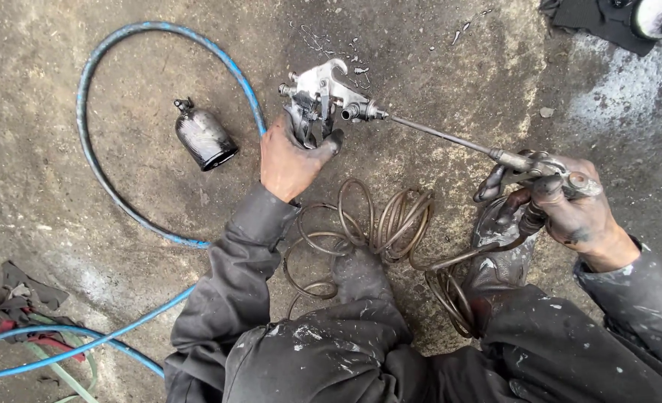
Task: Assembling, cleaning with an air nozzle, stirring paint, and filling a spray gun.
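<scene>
Gripping firmly, the left hand [290, 160] is closed around the handle of a metal spray gun [323, 97], fingers wrapped tight and the thumb lying across the grip, so the gun body points up and away from the knuckles. From the gun's nozzle a thin metal rod [435, 136] runs across to the right hand [573, 213], which is closed on a small fitting [529, 163] at the rod's far end, fingertips pinched about it and blackened with grime. Below and between the two hands lies a coiled brown hose [379, 227], its loops spread over the concrete floor [458, 67] just in front of the person's knees. Out past the left hand, near but apart from it, a dark metal cup [205, 136] lies on its side, ringed by a blue hose [103, 56] that curves round and trails off toward the left elbow. Further that way a bundle of rags [21, 302] sits on the ground. As a judgement: both palms look greasy, so either grip could slip; if the two hands twist or pull out of line, the slender rod might bend; and the loose coil underfoot could snag a boot or the rod.
</scene>
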